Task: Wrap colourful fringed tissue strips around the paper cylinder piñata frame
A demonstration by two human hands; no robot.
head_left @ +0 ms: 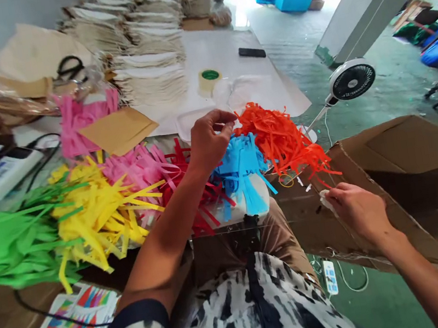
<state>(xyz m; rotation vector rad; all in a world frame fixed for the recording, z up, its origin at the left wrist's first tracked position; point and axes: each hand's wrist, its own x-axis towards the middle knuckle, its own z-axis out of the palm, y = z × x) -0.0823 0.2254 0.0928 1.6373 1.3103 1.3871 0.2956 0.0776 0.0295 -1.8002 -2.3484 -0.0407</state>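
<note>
My left hand (211, 136) is above the blue paper strips (241, 160), thumb and fingers drawn together at the left edge of the orange paper-strip bundle (276, 135). What lies between those fingertips is too small to make out. Out to the right, my right hand (359, 211) is closed on a small whitish piece (327, 200), beside a cardboard box. A loose orange strand trails down close to its fingertips. Dark red strips (203, 199) lie partly behind my left forearm. Further left are pink (141, 171), yellow (93, 211) and green (16, 246) bundles.
An open cardboard box (417, 155) stands at the right, near a small fan (351, 82). On the table are a tape roll (210, 81), a black phone (252, 52), stacked cream bags (151, 77), a brown envelope (120, 131) and black-handled scissors (71, 68). A rubber band (286, 180) lies near the edge.
</note>
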